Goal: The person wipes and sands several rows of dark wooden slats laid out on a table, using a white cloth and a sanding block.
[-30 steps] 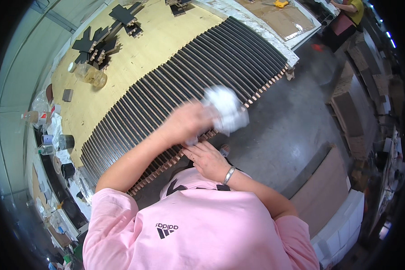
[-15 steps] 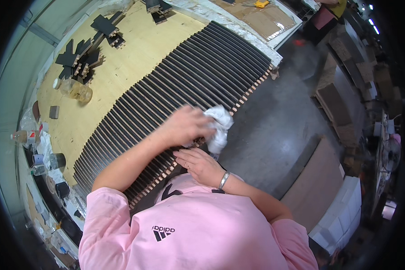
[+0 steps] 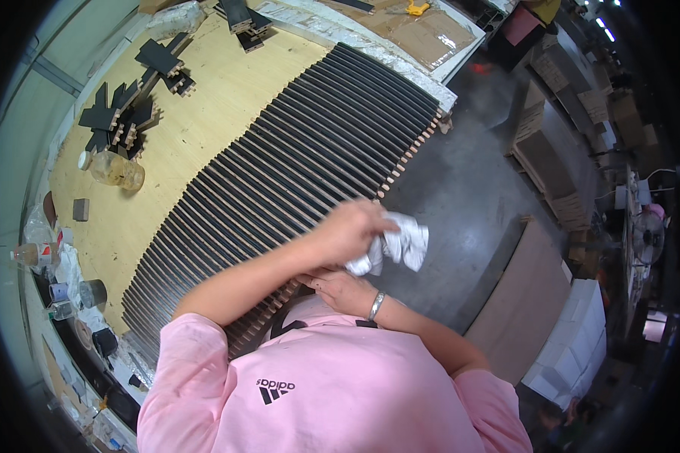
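Left hand [image 3: 353, 229] grips a white cloth [image 3: 406, 241], which sticks out toward 3 o'clock past the strips' ends. Right hand [image 3: 341, 292], at 6 o'clock from it, has its fingers at the edge of the dark strips [image 3: 279, 162]; whether they pinch one, I cannot tell. Grey floor [image 3: 446, 192] opens at 2 o'clock, reaching brown boxes [image 3: 548, 147]. Yellow tabletop [image 3: 211, 124] spreads at 10 o'clock, holding a bottle [image 3: 113, 171].

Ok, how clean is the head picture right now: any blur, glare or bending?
Head view: the left hand is motion-blurred beside its white cloth; the grey floor carries a pale sheen; the rows of black-faced wooden slats look bowed, likely partly fisheye distortion; the outer corners fade to black.
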Demonstrator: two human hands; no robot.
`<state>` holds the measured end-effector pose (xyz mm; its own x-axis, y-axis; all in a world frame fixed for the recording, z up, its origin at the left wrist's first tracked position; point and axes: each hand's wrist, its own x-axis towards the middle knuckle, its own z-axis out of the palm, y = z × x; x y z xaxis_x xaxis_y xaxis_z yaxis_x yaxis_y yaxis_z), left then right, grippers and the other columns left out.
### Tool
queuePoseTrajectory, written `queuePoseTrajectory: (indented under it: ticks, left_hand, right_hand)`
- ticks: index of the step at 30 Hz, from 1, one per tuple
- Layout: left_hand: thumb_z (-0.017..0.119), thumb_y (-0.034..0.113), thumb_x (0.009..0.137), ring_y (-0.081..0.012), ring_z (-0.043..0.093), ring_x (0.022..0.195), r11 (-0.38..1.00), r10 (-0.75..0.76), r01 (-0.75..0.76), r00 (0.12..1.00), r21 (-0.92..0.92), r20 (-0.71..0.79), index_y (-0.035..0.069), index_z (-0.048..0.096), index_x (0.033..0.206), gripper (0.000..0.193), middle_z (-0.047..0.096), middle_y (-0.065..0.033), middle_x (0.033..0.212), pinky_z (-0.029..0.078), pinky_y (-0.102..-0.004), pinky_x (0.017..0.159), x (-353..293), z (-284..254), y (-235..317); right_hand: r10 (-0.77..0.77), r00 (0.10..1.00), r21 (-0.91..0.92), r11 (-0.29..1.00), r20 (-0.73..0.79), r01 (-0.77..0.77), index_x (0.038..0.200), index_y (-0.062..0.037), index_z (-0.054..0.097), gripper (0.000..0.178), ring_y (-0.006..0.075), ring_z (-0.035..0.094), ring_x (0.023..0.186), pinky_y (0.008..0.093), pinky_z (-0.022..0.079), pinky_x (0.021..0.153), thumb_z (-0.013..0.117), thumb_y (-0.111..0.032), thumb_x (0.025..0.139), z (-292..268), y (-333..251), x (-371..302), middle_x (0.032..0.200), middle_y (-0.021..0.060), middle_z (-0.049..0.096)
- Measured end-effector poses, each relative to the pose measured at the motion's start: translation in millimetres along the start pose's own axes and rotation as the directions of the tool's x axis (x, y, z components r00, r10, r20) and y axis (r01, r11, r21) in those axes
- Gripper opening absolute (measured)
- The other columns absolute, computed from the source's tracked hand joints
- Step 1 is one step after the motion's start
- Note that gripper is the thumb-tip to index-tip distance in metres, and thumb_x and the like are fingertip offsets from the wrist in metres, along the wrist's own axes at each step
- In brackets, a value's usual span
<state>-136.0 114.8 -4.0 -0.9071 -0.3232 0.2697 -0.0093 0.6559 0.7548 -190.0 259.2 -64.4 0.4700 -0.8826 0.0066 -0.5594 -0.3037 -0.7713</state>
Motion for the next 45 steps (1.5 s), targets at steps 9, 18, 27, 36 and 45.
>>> queuePoseTrajectory:
  ticks: [9, 18, 27, 36, 45]
  left_hand:
    - [0.07, 0.007, 0.072, -0.0371, 0.06, 0.102, 0.66, -0.254, 0.515, 0.839, 0.548, -0.482, 0.007, 0.067, 0.117, 0.045, 0.063, -0.0192, 0.112, 0.048, -0.0486, 0.093, 16.4, -73.9, -110.5]
    - [0.065, -0.005, 0.071, -0.0325, 0.061, 0.099, 0.999, -0.038, 0.042, 0.993, 0.032, -0.11, 0.006, 0.073, 0.111, 0.042, 0.066, -0.0148, 0.101, 0.049, -0.0405, 0.089, 34.3, -56.6, -47.9]
    - [0.063, 0.003, 0.08, -0.0331, 0.065, 0.093, 0.591, -0.265, 0.772, 0.46, 0.234, -0.848, 0.007, 0.071, 0.112, 0.033, 0.067, -0.0174, 0.097, 0.052, -0.044, 0.083, -39.6, -174.9, -137.2]
    - [0.064, 0.006, 0.08, -0.0354, 0.065, 0.09, 0.224, -0.266, 0.969, 0.162, 0.103, -0.95, 0.007, 0.072, 0.112, 0.033, 0.066, -0.0175, 0.094, 0.052, -0.0428, 0.081, -94.9, -170.0, -116.2]
    - [0.066, 0.003, 0.077, -0.0307, 0.063, 0.098, 0.334, -0.501, 0.711, 0.69, 0.618, -0.522, 0.019, 0.076, 0.106, 0.034, 0.065, -0.0104, 0.103, 0.054, -0.0411, 0.083, -33.0, -108.9, -75.1]
  right_hand:
    - [-0.131, 0.981, -0.132, 0.985, -0.144, 0.112, 0.12, -0.004, 0.066, 0.038, 0.0239, 0.051, 0.13, 0.0417, 0.038, 0.112, 0.059, -0.002, 0.083, -12.8, -15.2, 9.7, 0.143, 0.0056, 0.055]
    - [-0.248, 0.935, -0.129, 0.967, -0.252, 0.222, 0.106, -0.0016, 0.07, 0.027, 0.0264, 0.06, 0.114, 0.0402, 0.049, 0.099, 0.062, -0.003, 0.08, -36.4, 0.1, 9.7, 0.121, 0.009, 0.066]
    - [-0.113, 0.832, -0.129, 0.99, -0.544, 0.05, 0.099, -0.0002, 0.069, 0.028, 0.0339, 0.064, 0.1, 0.0416, 0.055, 0.081, 0.068, 0.005, 0.071, -125.3, 64.4, -12.4, 0.108, 0.0143, 0.066]
    - [-0.386, 0.874, -0.085, 0.922, -0.296, 0.379, 0.109, -0.0002, 0.068, 0.032, 0.0359, 0.056, 0.119, 0.0517, 0.042, 0.104, 0.063, -0.001, 0.077, -158.7, 103.8, 20.3, 0.123, 0.0171, 0.061]
    - [-0.379, 0.925, -0.055, 0.924, -0.02, 0.378, 0.118, -0.0051, 0.067, 0.037, 0.0314, 0.053, 0.127, 0.0506, 0.036, 0.11, 0.065, -0.006, 0.081, -145.4, 99.0, 27.9, 0.134, 0.0134, 0.058]
